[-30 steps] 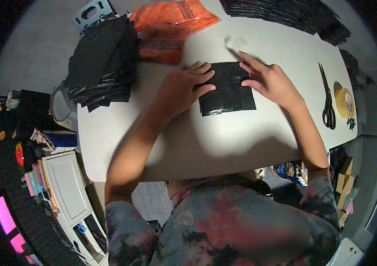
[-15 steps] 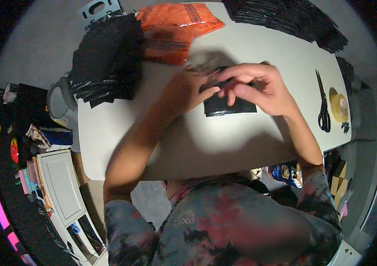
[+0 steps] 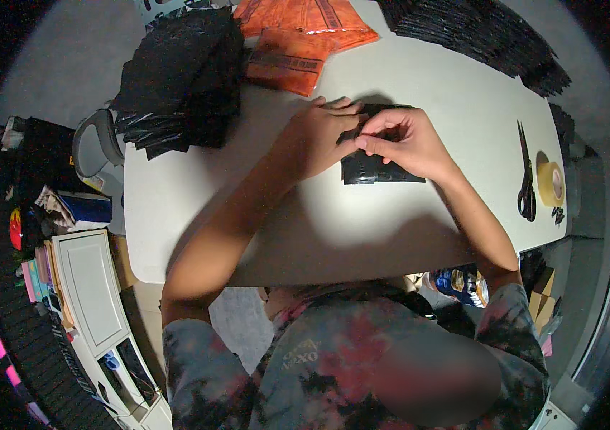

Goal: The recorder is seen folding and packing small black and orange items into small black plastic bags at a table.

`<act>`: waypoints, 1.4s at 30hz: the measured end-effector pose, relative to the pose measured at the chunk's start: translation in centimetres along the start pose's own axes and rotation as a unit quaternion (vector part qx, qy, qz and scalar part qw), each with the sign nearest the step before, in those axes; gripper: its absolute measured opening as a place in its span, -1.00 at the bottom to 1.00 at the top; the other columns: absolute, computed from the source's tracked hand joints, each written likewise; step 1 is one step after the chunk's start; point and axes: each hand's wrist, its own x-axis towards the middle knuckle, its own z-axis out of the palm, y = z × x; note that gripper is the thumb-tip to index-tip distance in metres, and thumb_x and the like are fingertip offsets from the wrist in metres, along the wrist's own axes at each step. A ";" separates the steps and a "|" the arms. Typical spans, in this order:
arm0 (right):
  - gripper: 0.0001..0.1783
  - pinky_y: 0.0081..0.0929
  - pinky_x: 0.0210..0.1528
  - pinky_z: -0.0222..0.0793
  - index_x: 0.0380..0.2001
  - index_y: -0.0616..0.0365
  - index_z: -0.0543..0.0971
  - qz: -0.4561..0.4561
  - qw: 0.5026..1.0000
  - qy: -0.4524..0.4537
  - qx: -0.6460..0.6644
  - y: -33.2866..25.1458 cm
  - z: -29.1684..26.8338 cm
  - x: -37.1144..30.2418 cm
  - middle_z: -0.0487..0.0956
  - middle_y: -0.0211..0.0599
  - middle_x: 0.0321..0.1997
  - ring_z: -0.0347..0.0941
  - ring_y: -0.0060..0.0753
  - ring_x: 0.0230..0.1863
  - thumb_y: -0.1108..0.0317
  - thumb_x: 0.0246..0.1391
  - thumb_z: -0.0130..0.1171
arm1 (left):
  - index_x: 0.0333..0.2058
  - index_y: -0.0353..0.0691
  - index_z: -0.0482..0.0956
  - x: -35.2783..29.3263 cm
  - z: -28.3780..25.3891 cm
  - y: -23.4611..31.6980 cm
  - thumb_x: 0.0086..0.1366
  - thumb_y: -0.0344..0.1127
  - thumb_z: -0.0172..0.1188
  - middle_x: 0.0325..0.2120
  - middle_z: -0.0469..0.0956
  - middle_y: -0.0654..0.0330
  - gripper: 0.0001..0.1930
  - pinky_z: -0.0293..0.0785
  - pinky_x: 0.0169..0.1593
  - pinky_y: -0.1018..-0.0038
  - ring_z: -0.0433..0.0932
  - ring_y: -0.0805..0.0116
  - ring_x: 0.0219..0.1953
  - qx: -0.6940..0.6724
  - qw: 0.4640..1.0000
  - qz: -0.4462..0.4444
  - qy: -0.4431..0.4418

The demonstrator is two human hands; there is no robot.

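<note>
A small folded black plastic packet [image 3: 380, 170] lies on the white table in front of me. My left hand [image 3: 323, 140] rests on its left side, fingers stretched out toward the far edge and thumb pointing at my other hand. Over the packet, my right hand [image 3: 401, 142] brings thumb and forefinger together in a pinch beside the left thumb. Whatever sits between those fingertips is too small to make out. Both hands cover much of the packet's upper part.
A tall pile of black plastic bags [image 3: 179, 82] stands at the far left, with orange plastic packages [image 3: 287, 61] beside it. More black bags [image 3: 473, 36] are layered at the far right. Black scissors [image 3: 526, 175] and a roll of yellowish tape [image 3: 550, 183] lie near the right edge.
My right hand's fingers have closed from a loose spread into a pinch. My left hand has flattened out on the packet. The whole view has shifted slightly.
</note>
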 end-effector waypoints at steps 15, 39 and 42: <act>-0.87 -0.65 -0.50 0.49 -0.29 0.19 0.75 0.075 0.996 0.056 0.005 -0.9 -4.9 1.1 0.76 -0.33 -0.35 0.67 -0.58 -0.44 0.35 0.21 0.41 | 0.12 -0.22 0.65 0.0 0.8 -0.1 0.35 -0.07 0.33 0.21 0.57 -0.01 -0.53 0.38 0.35 0.06 0.50 0.02 0.30 0.067 0.998 0.007 0.007; -0.85 -0.69 -0.36 0.56 -0.25 0.17 0.72 0.114 0.990 -0.023 0.077 1.7 -5.8 2.8 0.74 -0.35 -0.35 0.63 -0.64 -0.41 0.31 0.22 0.40 | 0.14 -0.24 0.62 0.0 0.4 1.1 0.41 -0.06 0.26 0.21 0.57 0.06 -0.54 0.30 0.42 0.05 0.48 0.07 0.32 0.104 0.994 -0.008 -0.034; -0.79 -0.68 -0.34 0.58 -0.24 0.17 0.73 0.125 0.988 -0.040 0.077 2.1 -6.6 2.6 0.74 -0.35 -0.32 0.64 -0.62 -0.40 0.25 0.20 0.43 | 0.07 -0.24 0.67 0.0 0.3 1.2 0.39 -0.04 0.28 0.15 0.62 0.06 -0.56 0.35 0.40 0.10 0.53 0.08 0.28 0.086 0.996 -0.024 -0.026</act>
